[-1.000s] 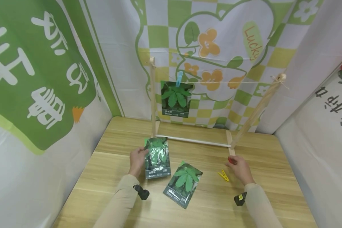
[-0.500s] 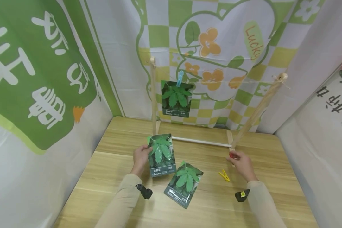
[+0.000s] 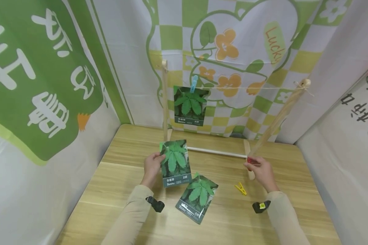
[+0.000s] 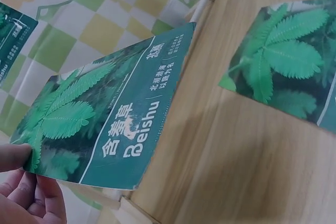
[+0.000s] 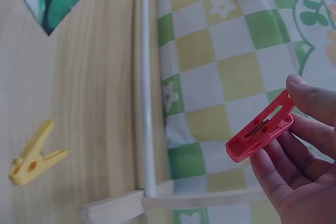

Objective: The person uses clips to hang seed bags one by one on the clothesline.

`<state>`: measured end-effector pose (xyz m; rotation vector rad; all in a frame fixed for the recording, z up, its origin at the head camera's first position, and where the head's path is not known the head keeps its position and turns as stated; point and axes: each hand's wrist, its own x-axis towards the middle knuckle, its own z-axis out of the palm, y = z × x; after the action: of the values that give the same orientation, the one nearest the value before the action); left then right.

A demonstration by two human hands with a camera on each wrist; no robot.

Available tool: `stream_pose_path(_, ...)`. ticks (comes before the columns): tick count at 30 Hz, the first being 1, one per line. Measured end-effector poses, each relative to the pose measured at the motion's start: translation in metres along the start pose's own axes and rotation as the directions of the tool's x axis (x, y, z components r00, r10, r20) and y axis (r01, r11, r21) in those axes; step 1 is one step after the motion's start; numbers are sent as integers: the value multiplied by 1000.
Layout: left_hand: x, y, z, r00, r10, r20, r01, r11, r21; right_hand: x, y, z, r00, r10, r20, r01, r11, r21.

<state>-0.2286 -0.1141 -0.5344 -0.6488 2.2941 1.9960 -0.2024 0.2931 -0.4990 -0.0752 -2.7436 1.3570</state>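
My left hand (image 3: 152,167) pinches the left edge of a seed packet (image 3: 175,163) with a green leaf picture, tilted up above the table. In the left wrist view, thumb and fingers hold one corner of that packet (image 4: 100,124). My right hand (image 3: 262,173) holds a red clothespin (image 5: 260,129) between thumb and fingers near the foot of the frame's right post. A second seed packet (image 3: 197,198) lies flat on the table between the hands. Beside the right hand lies a yellow clothespin (image 3: 241,188). A third packet (image 3: 190,106) hangs from the string by a blue clothespin (image 3: 194,83).
A wooden frame stands at the table's back, with a left post (image 3: 165,102), a slanting right post (image 3: 279,117) and a white bottom rod (image 3: 217,151). A thin string (image 3: 248,88) runs between the post tops. Printed curtains (image 3: 251,41) enclose the table (image 3: 122,177).
My left hand has lifted the packet up and to the right, its picture now facing me more. The right hand has moved slightly forward with the red clothespin.
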Motion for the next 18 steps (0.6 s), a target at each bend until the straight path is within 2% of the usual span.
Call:
stream_pose_path(6, 0, 10, 9, 998, 58, -17, -59, 997, -41, 2, -12, -9, 998, -37, -53, 42, 994, 97)
stream_pose_path(18, -9, 28, 12, 998, 47, 30, -45, 995, -85, 7, -25, -25, 996, -68, -52, 73, 991, 116)
